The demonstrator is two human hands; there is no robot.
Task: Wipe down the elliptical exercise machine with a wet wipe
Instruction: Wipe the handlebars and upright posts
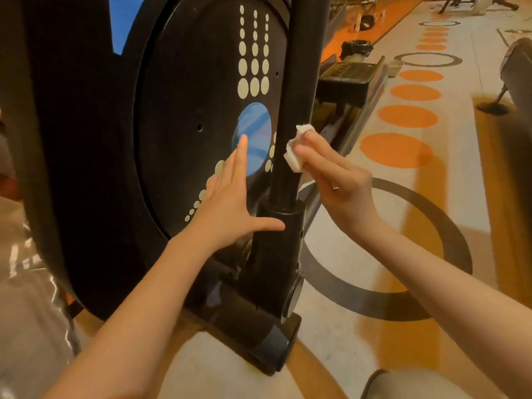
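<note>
White folded wet wipe (296,149), pinched in our right hand (336,180), presses the black upright tube (288,156); beside that tube, our spread left hand (230,203) braces the black round flywheel cover (184,116).

Left forearm (138,321): bare to the frame edge, no sleeve, no watch or band.
Right forearm (449,286): bare likewise, sleeveless within view.
Left hand (227,203): ringless, nails short and unpainted.
Right hand (336,180): one thin ring (334,188), pale metal, on a finger.

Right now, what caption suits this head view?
Right hand presses a wet wipe against the elliptical's black post; left hand braces the flywheel cover.
</note>
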